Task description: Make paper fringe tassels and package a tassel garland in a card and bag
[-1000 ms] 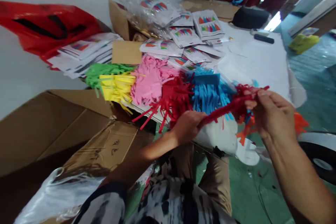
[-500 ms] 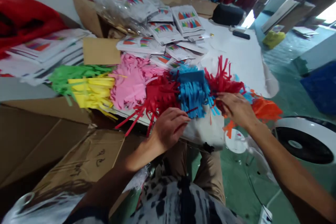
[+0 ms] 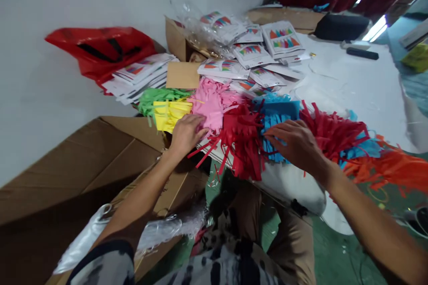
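Fringed paper tassels lie in a row along the table's front edge. My left hand (image 3: 187,134) is at the border of the yellow tassel (image 3: 163,113) and the pink tassels (image 3: 207,104), its curved fingers apart from the thumb. My right hand (image 3: 296,142) stretches its fingers over the blue tassel (image 3: 280,107), covering part of its strips. Between the hands a red tassel (image 3: 241,131) hangs over the edge with loose strands. Green fringe (image 3: 160,95) lies behind the yellow. Right of my right hand are another red tassel (image 3: 337,130) and orange fringe (image 3: 391,167).
Printed white packets (image 3: 282,40) are heaped behind the tassels, beside a brown card (image 3: 182,75). A red plastic bag (image 3: 107,46) and more packets stand at left. A large cardboard box (image 3: 83,160) is below left. A black object (image 3: 362,53) lies on the white tabletop (image 3: 354,84).
My view has swung left. My left hand has moved left from the red tassel to the yellow and pink ones. My right hand has shifted left from the right-hand red tassel to the blue.
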